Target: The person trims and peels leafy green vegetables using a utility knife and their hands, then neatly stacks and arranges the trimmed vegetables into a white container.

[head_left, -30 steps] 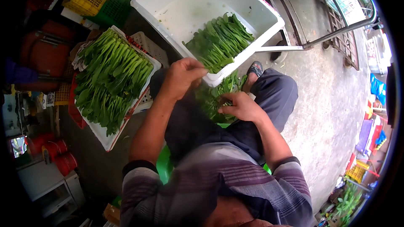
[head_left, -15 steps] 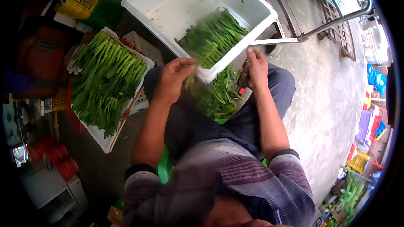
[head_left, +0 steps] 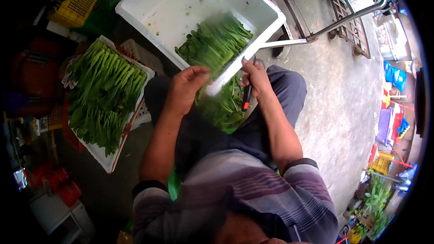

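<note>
My left hand (head_left: pixel 186 89) is closed in a pinch beside the near corner of a white foam box (head_left: pixel 156 34). Greenish blur under its fingertips hides what they hold, if anything. Closer to my right knee, my right hand (head_left: pixel 257 80) is wrapped round a knife (head_left: pixel 247 98) with a dark, red-ended handle; its blade is hardly visible. Inside the box, leafy green stalks (head_left: pixel 219 38) lie in a row against the near side. Loose greens (head_left: pixel 226 108) are heaped below the box, between my legs.
On my left, a foam tray (head_left: pixel 103 156) bears a thick layer of stalked greens (head_left: pixel 106 90). Yellow crates (head_left: pixel 77 2) stand behind it. A metal trolley (head_left: pixel 337 27) is at the far right, over concrete floor (head_left: pixel 334 95). Under me is a green stool (head_left: pixel 173 184).
The whole view has shifted, so the box and tray appear further left. My right hand has come in towards my left hand and the box edge, turning the knife handle more upright.
</note>
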{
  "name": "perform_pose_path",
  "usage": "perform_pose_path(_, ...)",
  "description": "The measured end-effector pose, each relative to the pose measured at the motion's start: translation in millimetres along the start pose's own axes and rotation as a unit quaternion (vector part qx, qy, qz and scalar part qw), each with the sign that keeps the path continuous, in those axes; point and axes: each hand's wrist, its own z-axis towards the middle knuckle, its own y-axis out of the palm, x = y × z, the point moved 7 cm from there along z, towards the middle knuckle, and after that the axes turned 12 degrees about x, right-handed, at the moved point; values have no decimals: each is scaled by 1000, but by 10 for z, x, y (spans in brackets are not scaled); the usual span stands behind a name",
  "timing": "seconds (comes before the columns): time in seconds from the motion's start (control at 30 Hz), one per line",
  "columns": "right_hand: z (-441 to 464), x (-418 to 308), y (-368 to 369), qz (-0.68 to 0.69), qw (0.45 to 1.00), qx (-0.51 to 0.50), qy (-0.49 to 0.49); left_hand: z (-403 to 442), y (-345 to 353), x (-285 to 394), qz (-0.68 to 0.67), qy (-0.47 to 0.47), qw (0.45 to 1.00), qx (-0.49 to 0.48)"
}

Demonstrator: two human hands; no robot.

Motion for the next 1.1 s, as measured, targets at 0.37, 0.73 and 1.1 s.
perform_pose_path(0.37, -1032, -870, 225, -318, 794, -92, -510, -24, 113, 8, 100, -21, 992, -68)
perform_pose_path(0.73, -819, -1020, -161, 38, 956, -96, -276, 158, -397, 443, -4, 135, 987, 87)
perform_pose_path(1.1, -227, -1027, -156, 93, 966, 17, -242, 426, -468, -287, 112, 82, 950, 279)
